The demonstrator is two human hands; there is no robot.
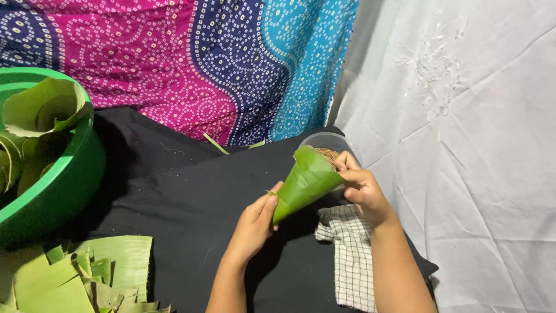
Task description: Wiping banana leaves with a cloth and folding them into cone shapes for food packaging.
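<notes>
Left hand (255, 223): forearm raised from lower frame edge, fingers curled, thumb extended up, grip closed. Right hand (362, 191): forearm angled in from bottom right, wrist bent, fingertips pinched together, closed.

Banana-leaf cone (306, 181): glossy green, rolled tight, lying tilted with its narrow tip low toward the left and its wide mouth up toward the right. Held off the black cloth, tip end and mouth rim both pinched; surface smooth, faint lengthwise ribs, one overlapping edge visible
</notes>
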